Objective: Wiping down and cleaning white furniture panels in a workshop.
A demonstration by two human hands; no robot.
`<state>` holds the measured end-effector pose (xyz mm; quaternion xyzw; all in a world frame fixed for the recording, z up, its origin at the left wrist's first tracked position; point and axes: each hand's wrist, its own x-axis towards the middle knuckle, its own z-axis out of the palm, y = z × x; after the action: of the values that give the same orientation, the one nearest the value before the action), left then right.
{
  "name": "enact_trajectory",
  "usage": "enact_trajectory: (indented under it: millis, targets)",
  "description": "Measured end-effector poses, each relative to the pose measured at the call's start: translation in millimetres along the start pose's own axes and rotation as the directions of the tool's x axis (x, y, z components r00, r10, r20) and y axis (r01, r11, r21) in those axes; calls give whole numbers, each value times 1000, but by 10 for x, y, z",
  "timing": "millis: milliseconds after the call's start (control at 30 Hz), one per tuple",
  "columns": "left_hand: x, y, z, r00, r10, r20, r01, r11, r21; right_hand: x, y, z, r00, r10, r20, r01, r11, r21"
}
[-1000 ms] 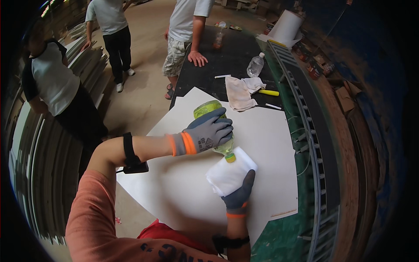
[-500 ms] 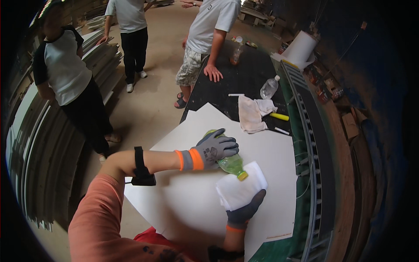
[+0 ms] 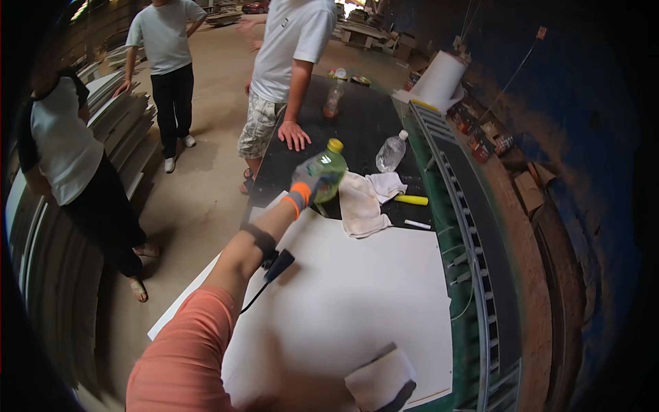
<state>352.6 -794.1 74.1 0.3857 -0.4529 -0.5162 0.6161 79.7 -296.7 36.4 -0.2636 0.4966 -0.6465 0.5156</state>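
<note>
Over smooth white board (image 3: 343, 295), apparently gripping folded white cloth (image 3: 376, 374), likely soft and light, at its near right corner with blurred dark-gloved right hand (image 3: 398, 397). Beyond, above black tabletop (image 3: 366, 113), gripping yellow-capped green-tinted plastic bottle (image 3: 332, 168) in grey-gloved left hand (image 3: 313, 184); likely slick, squeezable, best held mid-body.

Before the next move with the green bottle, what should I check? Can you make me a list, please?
1. Left hand holding the green bottle: ok, its glove is around it.
2. Yellow cap on the bottle and pointing up: ok.
3. Right hand holding the folded white cloth: ok, near the bottom of the picture.
4. Bottle standing on the black tabletop: cannot tell, the hand and blur hide its base.
5. Space around the bottle free: not ok, a beige cloth and another person's hand are close by.
</note>
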Motion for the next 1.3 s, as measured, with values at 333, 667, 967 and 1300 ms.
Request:
enact_trajectory:
  millis: [333,667,967,1300]
  targets:
    - [466,-435,-322,999,-22,-48,35,961,273,-303,333,-568,933,310,-183,-136,773,619]
    - [-938,-78,-133,823,493,282,-451,265,852,-191,75,-149,991,115,-64,-62,835,546]
    - [-4497,646,147,370,-189,910,-821,392,416,-1951,-742,-853,840,-90,-534,57,995,-79]
    - [-5039,512,-19,543,-320,776,-826,-37,562,-2255,601,68,882,-448,-145,-90,141,-986]
